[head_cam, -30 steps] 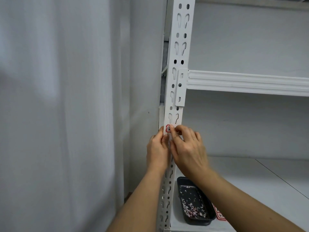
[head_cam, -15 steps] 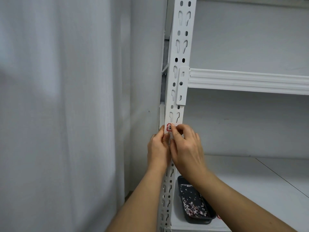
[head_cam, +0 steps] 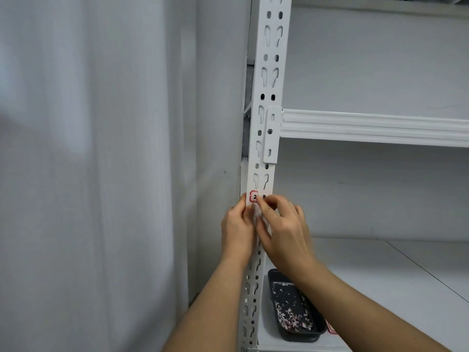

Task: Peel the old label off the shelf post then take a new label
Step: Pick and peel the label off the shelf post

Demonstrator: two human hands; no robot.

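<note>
A white perforated shelf post (head_cam: 269, 102) runs up the middle of the view. A small red-and-white old label (head_cam: 253, 196) is stuck on it at hand height, only its left part showing. My right hand (head_cam: 284, 232) has its fingertips pinched at the label's right edge, covering that part. My left hand (head_cam: 237, 229) presses against the post's left side just below the label. A red-and-white label sheet (head_cam: 331, 327) peeks out behind my right forearm on the lower shelf.
A dark tray (head_cam: 274, 278) holding several torn label scraps sits on the lower shelf (head_cam: 380, 280) beside the post. A white shelf beam (head_cam: 368, 127) crosses to the right above my hands. A grey curtain (head_cam: 88, 174) hangs on the left.
Both hands stay at the label. More of the label's red edge shows than before, and the view has shifted slightly.
</note>
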